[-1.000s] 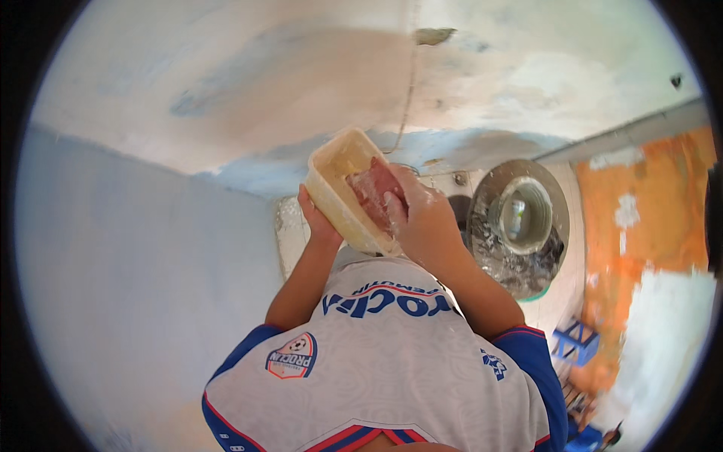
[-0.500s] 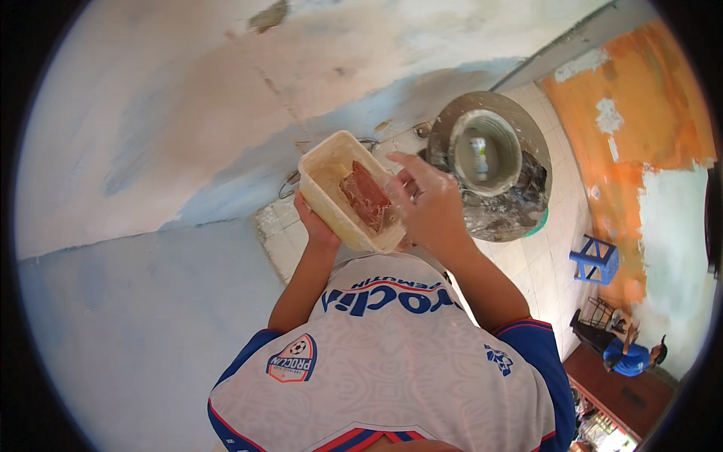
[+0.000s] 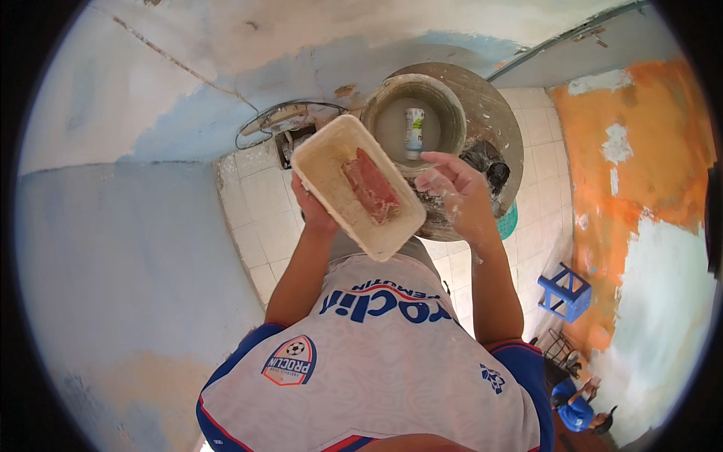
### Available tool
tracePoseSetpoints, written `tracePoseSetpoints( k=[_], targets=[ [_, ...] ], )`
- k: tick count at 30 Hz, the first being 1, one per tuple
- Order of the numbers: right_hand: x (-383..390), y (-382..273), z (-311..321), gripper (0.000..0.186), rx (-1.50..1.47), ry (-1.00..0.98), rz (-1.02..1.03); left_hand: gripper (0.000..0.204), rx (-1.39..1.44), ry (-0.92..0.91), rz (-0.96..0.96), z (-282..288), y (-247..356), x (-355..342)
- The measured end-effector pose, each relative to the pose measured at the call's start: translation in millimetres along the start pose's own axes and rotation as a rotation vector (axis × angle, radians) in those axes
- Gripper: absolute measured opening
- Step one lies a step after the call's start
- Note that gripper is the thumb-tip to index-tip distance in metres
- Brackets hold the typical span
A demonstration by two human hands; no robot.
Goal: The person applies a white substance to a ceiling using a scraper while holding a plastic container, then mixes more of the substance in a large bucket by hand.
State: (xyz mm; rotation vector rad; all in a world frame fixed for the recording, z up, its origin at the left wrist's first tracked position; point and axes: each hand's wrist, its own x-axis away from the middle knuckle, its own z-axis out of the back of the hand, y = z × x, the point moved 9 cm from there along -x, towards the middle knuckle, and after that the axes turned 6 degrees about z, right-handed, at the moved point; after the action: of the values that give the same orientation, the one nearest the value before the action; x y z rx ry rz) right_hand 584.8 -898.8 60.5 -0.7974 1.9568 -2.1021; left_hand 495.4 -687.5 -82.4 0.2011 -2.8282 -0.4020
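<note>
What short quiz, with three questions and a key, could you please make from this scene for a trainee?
1. Which of the person's hands holds the cream tub?
2. True or false: the red flat piece lies inside the tub.
3. Choose the colour of the stool near the orange wall: A green, B blue, C yellow.

Key:
1. The left hand.
2. True.
3. B.

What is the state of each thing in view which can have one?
Left hand, gripping the tub
Tub, open, dirty inside
Red piece, lying in the tub, smeared
Right hand, empty, half-curled, smeared white
Bucket, open
White can, inside the bucket
Blue stool, unoccupied
</note>
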Motion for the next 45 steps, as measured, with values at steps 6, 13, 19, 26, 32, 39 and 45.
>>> tracePoseSetpoints(
  k=[6, 13, 19, 26, 32, 39, 45],
  targets=[
    [20, 26, 49, 0.034, 0.07, -0.073, -0.013, 0.072, 0.001, 0.155, -0.032, -8, -59, 19],
    [50, 9, 34, 0.045, 0.269, -0.06, 0.24, 0.078, 0.087, 0.052, -0.22, -8, -80, 47],
    [96, 8, 10, 0.049, 0.222, -0.206, 0.186, 0.076, 0.09, -0.012, -0.3, -12, -88, 101],
    [142, 19, 22, 0.039, 0.175, -0.193, 0.163, 0.077, 0.181, -0.099, -0.249, -15, -127, 147],
    [133, 63, 76, 0.034, 0.157, -0.202, 0.086, 0.077, 0.07, 0.326, -0.162, -4, -182, 148],
    [83, 135, 135, 0.033, 0.013, -0.241, -0.089, 0.075, 0.159, 0.38, -0.028, 59, -264, 88],
    [54, 198, 138, 0.041, -0.078, -0.288, -0.154, 0.062, -0.155, 0.762, -0.101, 74, -248, 76]
  ],
)
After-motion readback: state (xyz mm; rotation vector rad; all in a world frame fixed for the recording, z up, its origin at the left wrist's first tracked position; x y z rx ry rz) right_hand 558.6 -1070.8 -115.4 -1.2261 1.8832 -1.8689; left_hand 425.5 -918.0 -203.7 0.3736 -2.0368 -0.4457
